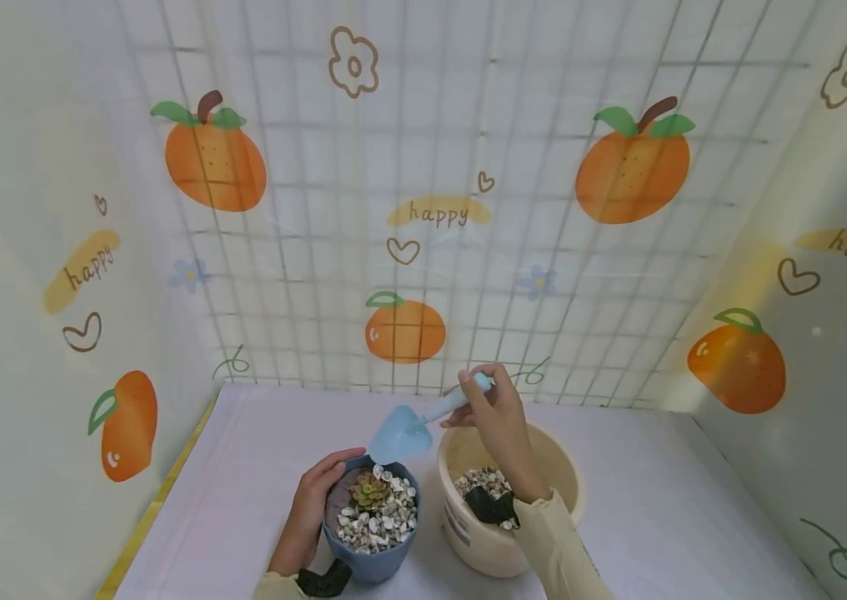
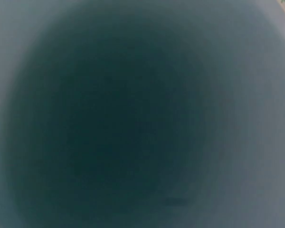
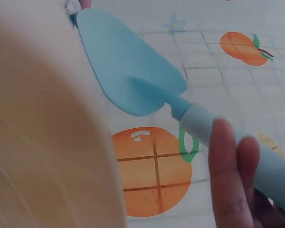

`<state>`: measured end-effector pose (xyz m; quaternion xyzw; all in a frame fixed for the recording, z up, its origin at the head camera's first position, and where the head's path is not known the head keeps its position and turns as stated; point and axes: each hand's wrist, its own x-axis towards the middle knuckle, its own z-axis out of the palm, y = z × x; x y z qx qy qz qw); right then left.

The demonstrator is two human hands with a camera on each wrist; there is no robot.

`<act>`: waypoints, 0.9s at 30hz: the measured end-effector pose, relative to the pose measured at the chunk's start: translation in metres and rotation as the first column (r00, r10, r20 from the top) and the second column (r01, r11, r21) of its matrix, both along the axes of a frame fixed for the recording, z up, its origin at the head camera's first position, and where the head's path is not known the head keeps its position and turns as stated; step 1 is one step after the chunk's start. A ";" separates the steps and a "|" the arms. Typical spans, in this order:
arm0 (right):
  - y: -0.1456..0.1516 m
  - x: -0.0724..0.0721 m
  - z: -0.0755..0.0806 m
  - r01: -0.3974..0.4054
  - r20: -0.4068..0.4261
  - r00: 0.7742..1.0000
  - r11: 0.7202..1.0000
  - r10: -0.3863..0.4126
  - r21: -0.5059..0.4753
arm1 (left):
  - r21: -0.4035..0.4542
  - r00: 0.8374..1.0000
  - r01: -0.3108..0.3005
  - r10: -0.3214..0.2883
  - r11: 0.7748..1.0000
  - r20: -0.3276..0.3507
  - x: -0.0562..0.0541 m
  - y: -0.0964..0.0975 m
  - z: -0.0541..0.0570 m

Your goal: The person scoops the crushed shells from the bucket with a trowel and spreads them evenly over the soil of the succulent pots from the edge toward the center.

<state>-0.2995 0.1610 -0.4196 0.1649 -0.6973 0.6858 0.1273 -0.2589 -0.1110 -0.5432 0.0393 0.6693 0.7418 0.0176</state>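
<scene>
My right hand (image 1: 504, 429) grips the handle of a light blue garden trowel (image 1: 398, 436), its blade over the far rim of a blue-grey flowerpot (image 1: 369, 567). In the right wrist view the trowel blade (image 3: 126, 64) stands large, with fingers (image 3: 226, 180) wrapped on the handle. My left hand (image 1: 308, 510) holds the flowerpot by its left side. Inside the pot a small green-and-reddish succulent (image 1: 369, 491) sits among white and grey pebbles (image 1: 386, 523); greyish-brown material shows at the left. A blurred, dark blue-grey surface fills nearly all of the left wrist view.
A cream bucket (image 1: 472, 546) stands right of the flowerpot, with more pebbles (image 1: 478, 481) in it, below my right forearm. Both stand on a white tabletop (image 1: 664, 517). Orange-printed curtains (image 1: 318, 233) enclose the back and sides.
</scene>
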 end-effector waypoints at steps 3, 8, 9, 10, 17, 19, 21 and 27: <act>0.001 0.003 0.002 -0.031 -0.021 0.999 0.999 0.030 -0.014 | -0.005 1.000 -0.009 0.009 1.000 -0.002 0.001 0.001 0.000; 0.002 0.005 0.002 -0.051 -0.051 0.998 0.997 0.048 -0.050 | -0.009 1.000 -0.029 0.029 1.000 -0.001 0.003 0.003 -0.001; 0.003 0.006 0.002 -0.048 -0.056 0.997 0.997 0.044 -0.059 | -0.006 0.999 -0.032 0.032 0.999 -0.001 0.004 0.004 -0.001; 0.003 0.006 0.002 -0.044 -0.063 0.997 0.997 0.040 -0.065 | -0.007 0.999 -0.036 0.036 0.999 -0.002 0.005 0.004 -0.001; 0.006 0.006 0.001 -0.031 -0.077 0.997 0.995 0.024 -0.090 | -0.005 0.999 -0.040 0.040 0.999 -0.006 0.007 0.006 0.001; 0.006 0.007 0.001 -0.032 -0.078 0.997 0.995 0.025 -0.090 | -0.008 0.999 -0.036 0.036 0.999 -0.007 0.007 0.006 0.001; 0.006 0.007 0.002 -0.031 -0.081 0.996 0.995 0.024 -0.091 | -0.013 0.999 -0.036 0.036 0.999 -0.008 0.007 0.006 0.002; 0.010 0.010 -0.002 0.026 -0.102 0.994 0.996 -0.035 -0.090 | -0.105 0.982 -0.182 0.175 0.978 -0.067 0.016 0.012 0.003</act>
